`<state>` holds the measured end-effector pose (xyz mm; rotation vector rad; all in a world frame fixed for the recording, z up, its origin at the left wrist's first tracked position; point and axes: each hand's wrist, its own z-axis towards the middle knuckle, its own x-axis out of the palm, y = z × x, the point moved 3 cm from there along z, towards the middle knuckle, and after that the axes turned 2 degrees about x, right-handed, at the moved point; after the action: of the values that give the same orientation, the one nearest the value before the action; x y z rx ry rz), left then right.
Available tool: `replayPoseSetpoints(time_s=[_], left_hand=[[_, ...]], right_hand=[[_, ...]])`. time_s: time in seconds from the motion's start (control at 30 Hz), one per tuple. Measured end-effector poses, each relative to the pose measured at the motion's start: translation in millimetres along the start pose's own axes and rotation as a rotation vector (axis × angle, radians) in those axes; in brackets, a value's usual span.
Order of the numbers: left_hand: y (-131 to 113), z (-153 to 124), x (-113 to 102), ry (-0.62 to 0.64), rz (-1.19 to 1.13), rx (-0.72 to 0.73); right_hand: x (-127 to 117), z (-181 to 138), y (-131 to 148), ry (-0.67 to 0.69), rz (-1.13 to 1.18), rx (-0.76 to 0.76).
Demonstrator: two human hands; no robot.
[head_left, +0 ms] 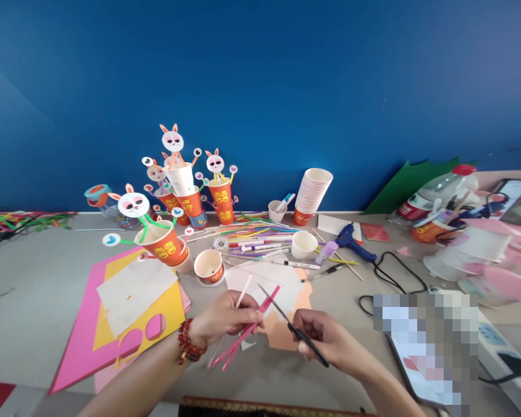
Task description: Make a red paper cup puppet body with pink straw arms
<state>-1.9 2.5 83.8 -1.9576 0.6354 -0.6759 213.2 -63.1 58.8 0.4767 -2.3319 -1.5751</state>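
My left hand (237, 315), with a red beaded bracelet at the wrist, is closed on several pink pipe cleaners (242, 340). One paler pink stem (244, 289) sticks up from between its fingers. In my right hand (316, 333) is a pair of scissors (306, 337) with black handles. Their blades point up and left, close to the upper ends of the pipe cleaners; whether they touch, I cannot tell. Beneath both hands lie white paper (260, 279) and cut orange paper (280, 332).
Paper cups with rabbit faces (158, 240) stand at the left behind pink and yellow sheets (80, 324). Pens and sticks (260, 243), a cup stack (313, 197) and a blue glue gun (353, 243) lie farther back. A phone (417, 359) and its surroundings at right are partly pixelated.
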Motion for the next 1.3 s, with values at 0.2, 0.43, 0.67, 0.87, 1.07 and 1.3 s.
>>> replayPoseSetpoints(time_s=[0.2, 0.43, 0.67, 0.87, 1.07, 1.3], left_hand=[[-2, 3, 1, 0.031, -0.037, -0.038], [-3, 3, 0, 0.035, -0.052, -0.073], [-3, 5, -3, 0.052, -0.043, -0.072], [0, 7, -2, 0.054, -0.06, -0.085], [2, 6, 0, 0.065, -0.082, -0.09], [3, 5, 0, 0.053, -0.113, -0.105]], right_hand=[[-2, -2, 5, -0.032, -0.088, -0.045], [-4, -2, 7, -0.038, -0.12, -0.067], [-5, 0, 2, -0.043, -0.145, -0.078], [-7, 3, -4, -0.072, -0.169, -0.105], [-11, 6, -11, -0.129, -0.229, -0.124], [-8, 4, -9, -0.186, -0.224, -0.114]])
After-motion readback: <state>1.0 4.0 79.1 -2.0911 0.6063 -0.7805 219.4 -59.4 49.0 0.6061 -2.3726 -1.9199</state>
